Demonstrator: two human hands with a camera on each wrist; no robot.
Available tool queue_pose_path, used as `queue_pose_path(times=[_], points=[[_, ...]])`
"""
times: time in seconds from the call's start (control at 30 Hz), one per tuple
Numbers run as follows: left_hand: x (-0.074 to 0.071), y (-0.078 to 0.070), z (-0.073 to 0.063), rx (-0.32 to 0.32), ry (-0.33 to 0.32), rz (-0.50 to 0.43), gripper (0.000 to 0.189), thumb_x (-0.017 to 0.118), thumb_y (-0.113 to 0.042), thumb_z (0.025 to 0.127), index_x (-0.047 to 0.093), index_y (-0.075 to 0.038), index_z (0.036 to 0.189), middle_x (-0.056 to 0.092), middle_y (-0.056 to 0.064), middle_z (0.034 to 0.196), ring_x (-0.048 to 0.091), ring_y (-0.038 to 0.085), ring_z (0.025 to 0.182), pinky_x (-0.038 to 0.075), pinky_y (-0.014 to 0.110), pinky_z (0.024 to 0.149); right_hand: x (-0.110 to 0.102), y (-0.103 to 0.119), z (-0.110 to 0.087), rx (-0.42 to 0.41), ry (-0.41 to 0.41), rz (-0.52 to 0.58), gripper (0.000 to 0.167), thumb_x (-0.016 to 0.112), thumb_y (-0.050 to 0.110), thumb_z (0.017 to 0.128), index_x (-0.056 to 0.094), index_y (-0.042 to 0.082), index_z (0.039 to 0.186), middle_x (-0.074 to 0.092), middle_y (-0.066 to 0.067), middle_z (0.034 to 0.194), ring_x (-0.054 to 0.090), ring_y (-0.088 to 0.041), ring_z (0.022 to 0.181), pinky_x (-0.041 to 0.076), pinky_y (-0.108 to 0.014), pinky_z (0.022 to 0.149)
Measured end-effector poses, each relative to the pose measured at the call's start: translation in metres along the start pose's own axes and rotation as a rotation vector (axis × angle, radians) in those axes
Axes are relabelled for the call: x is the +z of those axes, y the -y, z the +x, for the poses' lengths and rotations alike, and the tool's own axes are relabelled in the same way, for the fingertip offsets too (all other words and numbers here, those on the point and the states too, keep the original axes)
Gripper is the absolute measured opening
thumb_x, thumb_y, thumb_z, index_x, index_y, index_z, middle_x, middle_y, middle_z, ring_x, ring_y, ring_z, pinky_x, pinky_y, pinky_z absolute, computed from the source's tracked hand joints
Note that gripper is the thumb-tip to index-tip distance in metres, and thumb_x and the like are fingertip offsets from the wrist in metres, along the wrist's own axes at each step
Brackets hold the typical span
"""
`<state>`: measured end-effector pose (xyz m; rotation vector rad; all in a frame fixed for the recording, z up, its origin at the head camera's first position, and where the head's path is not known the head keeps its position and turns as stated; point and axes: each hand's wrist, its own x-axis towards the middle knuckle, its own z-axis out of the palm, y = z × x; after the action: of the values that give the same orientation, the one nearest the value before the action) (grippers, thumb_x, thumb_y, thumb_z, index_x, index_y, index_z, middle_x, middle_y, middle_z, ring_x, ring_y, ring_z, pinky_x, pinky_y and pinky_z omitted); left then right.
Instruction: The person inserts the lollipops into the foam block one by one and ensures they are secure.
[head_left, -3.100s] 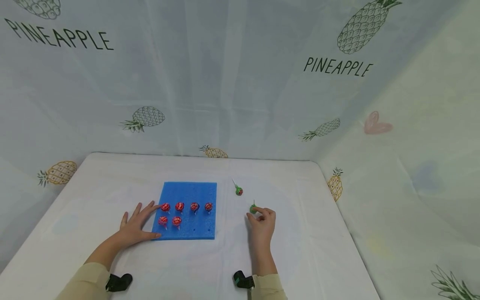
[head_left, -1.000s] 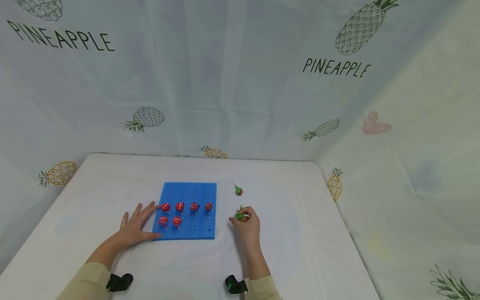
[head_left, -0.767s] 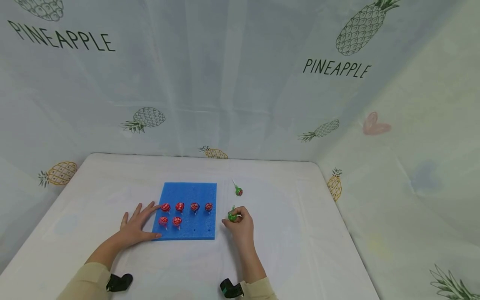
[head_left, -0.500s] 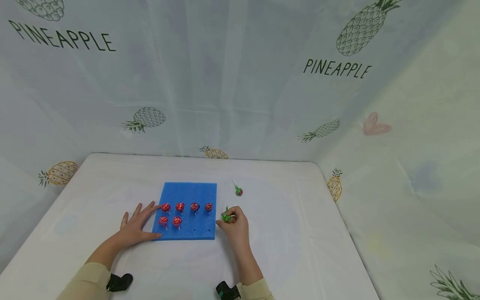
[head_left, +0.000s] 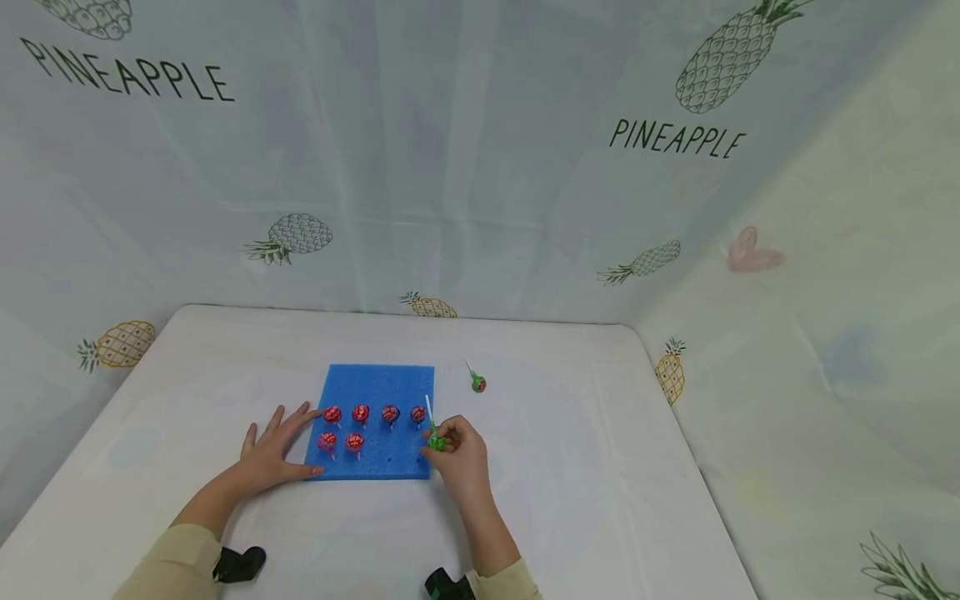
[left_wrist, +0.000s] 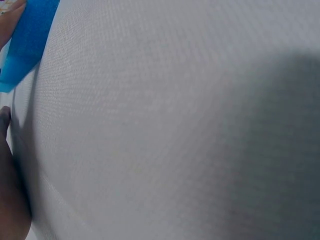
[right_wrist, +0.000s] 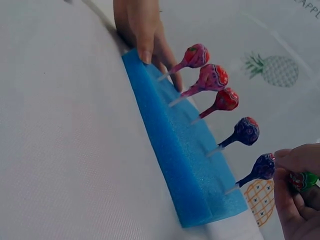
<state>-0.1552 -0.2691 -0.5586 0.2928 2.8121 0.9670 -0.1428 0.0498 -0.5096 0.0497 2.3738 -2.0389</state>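
Observation:
My right hand (head_left: 463, 458) pinches a green-wrapped lollipop (head_left: 435, 442) between thumb and fingers, overlapping the right edge of a blue foam board (head_left: 378, 383) in the head view. The lollipop's white stick points away from me. My left hand (head_left: 266, 458) spreads its fingers at the board's left side, with the thumb and a fingertip touching its edge. Several wrapped lollipops (head_left: 360, 413) stand by their sticks in the foam, a longer row behind and two in front at left. In the right wrist view, the green lollipop (right_wrist: 303, 181) is partly hidden by the fingers.
Another green lollipop (head_left: 478, 383) lies on the white-covered table (head_left: 600, 467), right of the board. Small dark holes (head_left: 389, 460) show in the board's front right part. A pineapple-print curtain (head_left: 480, 167) rises behind the table.
My right hand took the nearer green lollipop from the table and carried it left to the board's right edge, its stick now more visible. My left hand has stayed in place.

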Motion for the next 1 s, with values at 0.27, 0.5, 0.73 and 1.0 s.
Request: queue_pose_path(times=[0.27,0.5,0.73,1.0], points=[[-0.001,-0.002,0.0,-0.006,0.003,-0.001,0.097,0.081,-0.052,0.07,0.034,-0.016,0.148,0.017,0.027,0.156,-0.007,0.055,0.14,-0.021,0.071,0.1,0.002,0.007,-0.001,0.016,0.037,-0.035,0.03,0.082,-0.006,0.073,0.062,0.008,0.09,0.061,0.0,0.086,0.059,-0.01,0.072,0.054,-0.021,0.063],[-0.003,-0.007,-0.001,-0.01,0.002,-0.007,0.096,0.082,-0.05,0.069,0.036,-0.016,0.146,0.018,0.027,0.156,-0.005,0.055,0.14,-0.02,0.072,0.1,0.001,0.013,-0.002,-0.036,0.065,-0.056,0.025,0.084,-0.002,0.072,0.071,0.01,0.091,0.058,0.002,0.094,0.062,-0.01,0.077,0.055,-0.02,0.065],[-0.004,-0.008,-0.002,-0.01,0.0,0.004,0.095,0.082,-0.049,0.069,0.037,-0.016,0.146,0.019,0.027,0.156,-0.003,0.056,0.14,-0.017,0.073,0.1,0.001,0.018,-0.001,-0.078,0.096,-0.074,0.025,0.083,0.001,0.075,0.075,0.005,0.098,0.061,0.001,0.088,0.061,-0.01,0.074,0.053,-0.018,0.063],[-0.003,-0.007,-0.001,-0.013,-0.001,-0.002,0.095,0.083,-0.049,0.069,0.037,-0.016,0.146,0.019,0.027,0.156,-0.003,0.055,0.14,-0.018,0.073,0.1,0.004,0.023,0.003,-0.041,0.123,-0.073,0.03,0.083,0.002,0.076,0.067,0.009,0.1,0.06,0.001,0.074,0.055,-0.01,0.063,0.05,-0.018,0.057]])
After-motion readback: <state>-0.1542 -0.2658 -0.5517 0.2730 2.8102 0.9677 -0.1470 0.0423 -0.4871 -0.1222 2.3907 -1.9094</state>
